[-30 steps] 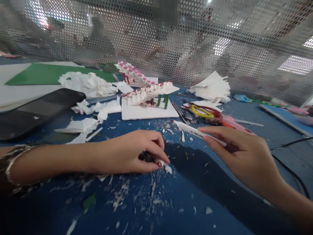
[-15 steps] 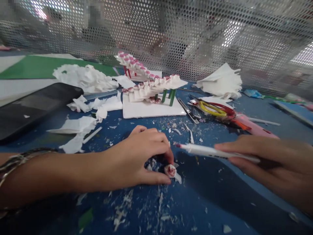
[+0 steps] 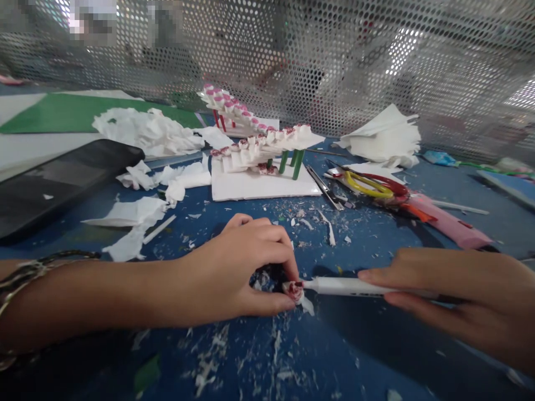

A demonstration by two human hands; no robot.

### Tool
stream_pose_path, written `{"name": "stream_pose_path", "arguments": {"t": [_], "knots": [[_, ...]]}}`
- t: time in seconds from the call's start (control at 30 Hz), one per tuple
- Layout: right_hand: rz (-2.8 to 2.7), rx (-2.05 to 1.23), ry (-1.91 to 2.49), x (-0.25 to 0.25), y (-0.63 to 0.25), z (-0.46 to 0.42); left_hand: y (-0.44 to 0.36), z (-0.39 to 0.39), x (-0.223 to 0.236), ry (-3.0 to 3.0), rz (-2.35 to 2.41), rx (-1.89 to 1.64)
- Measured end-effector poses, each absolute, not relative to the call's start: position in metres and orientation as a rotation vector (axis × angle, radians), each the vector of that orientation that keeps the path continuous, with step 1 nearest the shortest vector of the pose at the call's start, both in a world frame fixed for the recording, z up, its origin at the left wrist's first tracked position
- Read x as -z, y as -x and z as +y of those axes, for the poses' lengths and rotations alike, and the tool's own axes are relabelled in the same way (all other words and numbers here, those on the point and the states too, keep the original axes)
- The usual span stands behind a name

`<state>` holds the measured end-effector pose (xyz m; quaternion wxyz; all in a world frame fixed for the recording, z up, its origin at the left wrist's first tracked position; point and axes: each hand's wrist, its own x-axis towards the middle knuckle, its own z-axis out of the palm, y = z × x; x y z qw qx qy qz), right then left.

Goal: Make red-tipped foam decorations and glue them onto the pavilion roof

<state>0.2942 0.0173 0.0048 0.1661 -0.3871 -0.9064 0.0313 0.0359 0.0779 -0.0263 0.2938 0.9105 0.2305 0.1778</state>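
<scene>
Between the thumb and forefinger of my left hand [image 3: 246, 267] is a small rolled paper rose [image 3: 293, 292], white with dark red marks on its top. A scrap of white paper sticks out below it. My right hand [image 3: 463, 301] grips a white marker pen [image 3: 346, 286], held almost level and pointing left. Its dark red tip rests on the paper rose. The far end of the marker is hidden inside the right hand.
Behind the hands stands a white model with ruffled, red-edged paper and green legs [image 3: 267, 186]. A craft knife [image 3: 324, 186], yellow-red scissors [image 3: 371, 186], crumpled tissue [image 3: 146, 132] and a black phone [image 3: 71, 181] lie around. Paper scraps litter the blue table [image 3: 234, 356]; a perforated metal screen [image 3: 267, 50] rises behind.
The marker has moved down and slightly left with my right hand, so its tip has gone from above the paper rose onto it. My left hand keeps its hold.
</scene>
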Motion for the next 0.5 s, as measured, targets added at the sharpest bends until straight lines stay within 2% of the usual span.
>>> {"name": "stream_pose_path", "arguments": {"t": [0.23,0.4,0.5], "knots": [[-2.542,0.005,1.123,-0.0062,-0.2955,0.0156,-0.0364,0.0773,0.0257,-2.402,0.639,-0.463],[-2.560,-0.056,1.095,-0.0044,-0.2932,0.0160,-0.0375,0.0776,0.0259,-2.407,0.637,-0.465],[-2.591,0.040,1.116,-0.0065,-0.2937,0.0154,-0.0383,0.0778,0.0265,-2.407,0.627,-0.476]]}}
